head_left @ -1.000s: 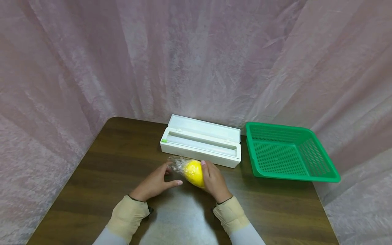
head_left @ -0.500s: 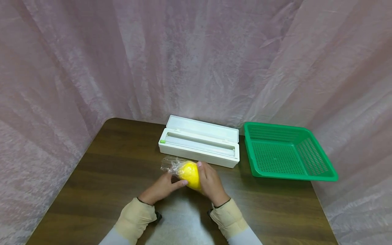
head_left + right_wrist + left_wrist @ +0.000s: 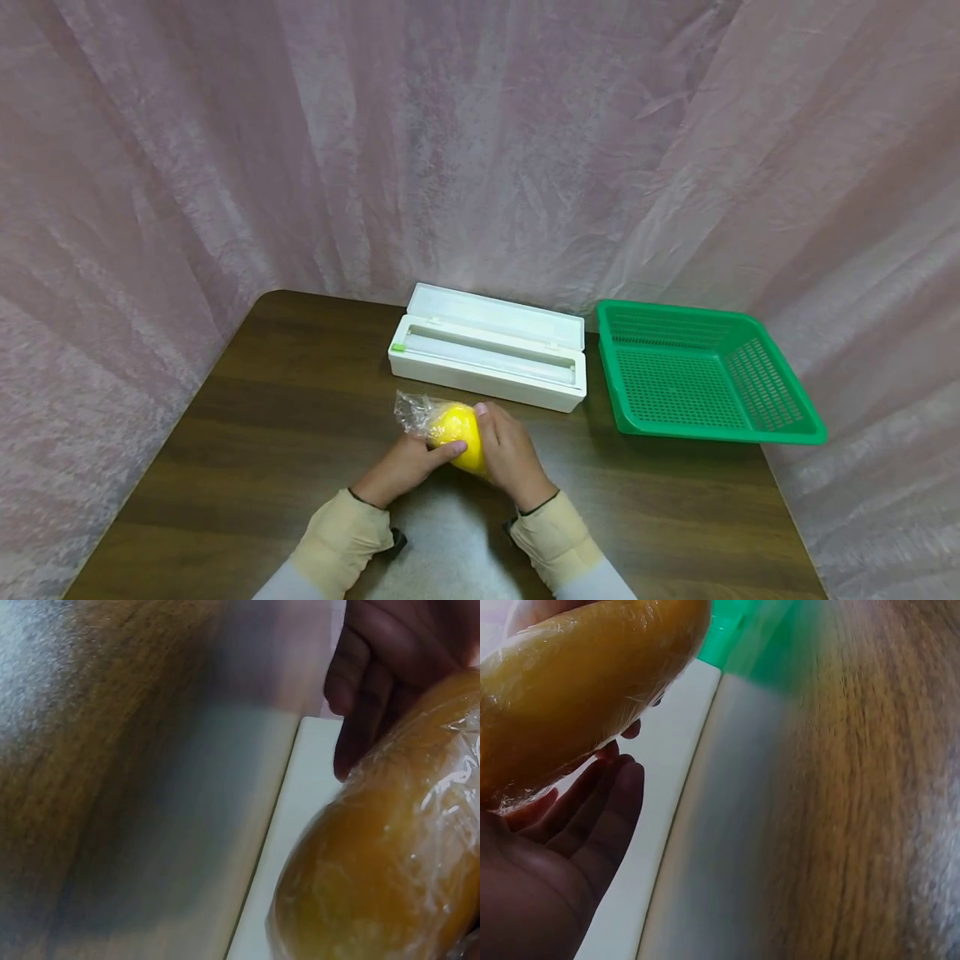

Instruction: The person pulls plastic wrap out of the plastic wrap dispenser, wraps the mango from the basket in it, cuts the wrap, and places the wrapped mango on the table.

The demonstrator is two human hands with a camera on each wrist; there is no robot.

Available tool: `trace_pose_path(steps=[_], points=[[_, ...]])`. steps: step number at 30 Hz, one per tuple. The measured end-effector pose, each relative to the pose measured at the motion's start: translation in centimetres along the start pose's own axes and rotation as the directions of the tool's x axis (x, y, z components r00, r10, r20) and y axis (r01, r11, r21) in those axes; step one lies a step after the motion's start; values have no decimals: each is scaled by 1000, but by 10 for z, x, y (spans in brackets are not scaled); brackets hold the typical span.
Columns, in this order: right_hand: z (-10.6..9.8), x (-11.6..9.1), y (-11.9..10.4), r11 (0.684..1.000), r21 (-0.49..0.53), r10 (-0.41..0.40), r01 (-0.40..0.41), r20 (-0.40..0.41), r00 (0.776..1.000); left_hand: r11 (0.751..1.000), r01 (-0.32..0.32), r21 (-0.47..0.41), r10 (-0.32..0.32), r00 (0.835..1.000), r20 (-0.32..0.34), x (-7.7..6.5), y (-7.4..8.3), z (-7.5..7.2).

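Note:
A yellow oblong fruit (image 3: pixel 457 429) in clear plastic wrap is held between both hands above the table; its exact kind is unclear. Loose, crumpled wrap (image 3: pixel 412 412) sticks out past its left end. My left hand (image 3: pixel 400 468) holds that end, thumb laid across the front. In the left wrist view its fingers (image 3: pixel 604 825) extend behind the wrapped fruit (image 3: pixel 585 690). My right hand (image 3: pixel 510 450) grips the right end with the thumb on top. The right wrist view shows the fruit (image 3: pixel 382 855) with the left hand (image 3: pixel 397 652) beyond it.
A white wrap dispenser box (image 3: pixel 480 383) lies behind the hands with its lid (image 3: pixel 495 317) raised, a roll of film (image 3: pixel 487 357) inside and a green slider (image 3: pixel 398 347) at its left. The green basket (image 3: pixel 712 435) stands at the right. A pink curtain (image 3: pixel 480 150) hangs behind the brown table (image 3: pixel 285 400).
The fruit has come slightly left and nearer the body. My left thumb, apart from the fruit earlier, now lies on it. My right hand keeps its grip and moves along.

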State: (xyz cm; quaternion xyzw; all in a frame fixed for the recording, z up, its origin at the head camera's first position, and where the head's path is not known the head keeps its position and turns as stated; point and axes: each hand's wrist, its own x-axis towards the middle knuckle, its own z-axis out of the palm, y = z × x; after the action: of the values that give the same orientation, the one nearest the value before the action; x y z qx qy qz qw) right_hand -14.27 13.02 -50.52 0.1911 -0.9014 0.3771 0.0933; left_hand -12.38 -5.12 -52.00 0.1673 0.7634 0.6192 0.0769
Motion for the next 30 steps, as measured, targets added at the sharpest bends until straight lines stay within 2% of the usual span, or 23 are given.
trace_pose_path(steps=[4, 7, 11, 16, 18, 21, 23, 26, 30], points=[[1, -1, 1, 1000, 16, -10, 10, 5, 1000, 1000, 2, -20, -3, 1000, -30, 5, -18, 4], [3, -2, 2, 1000, 13, -25, 25, 8, 1000, 999, -18, -30, 16, 998, -55, 5, -20, 5], [4, -3, 3, 999, -8, -48, 48, 13, 999, 996, -45, -74, 39, 997, -72, 2, -3, 3], [7, -4, 7, 994, -71, -79, 80, 26, 997, 982, -57, -183, 47, 997, -58, 3, -5, 2], [9, -5, 9, 991, -100, -91, 94, 33, 995, 978, -52, -202, 44, 998, -44, 2, -6, 2], [11, -6, 12, 986, -135, -95, 101, 49, 994, 973, -29, -230, 27, 1000, -12, -1, 4, -1], [11, -6, 13, 984, -149, -91, 100, 65, 994, 972, -29, -232, 29, 1000, -1, 0, 2, -1], [11, -6, 13, 980, -171, -93, 107, 87, 992, 985, -12, -171, 14, 1000, 5, 4, -10, 1], [12, -6, 14, 968, -210, -115, 136, 113, 987, 1000, -11, 0, 11, 1000, 15, 11, -25, 2]])
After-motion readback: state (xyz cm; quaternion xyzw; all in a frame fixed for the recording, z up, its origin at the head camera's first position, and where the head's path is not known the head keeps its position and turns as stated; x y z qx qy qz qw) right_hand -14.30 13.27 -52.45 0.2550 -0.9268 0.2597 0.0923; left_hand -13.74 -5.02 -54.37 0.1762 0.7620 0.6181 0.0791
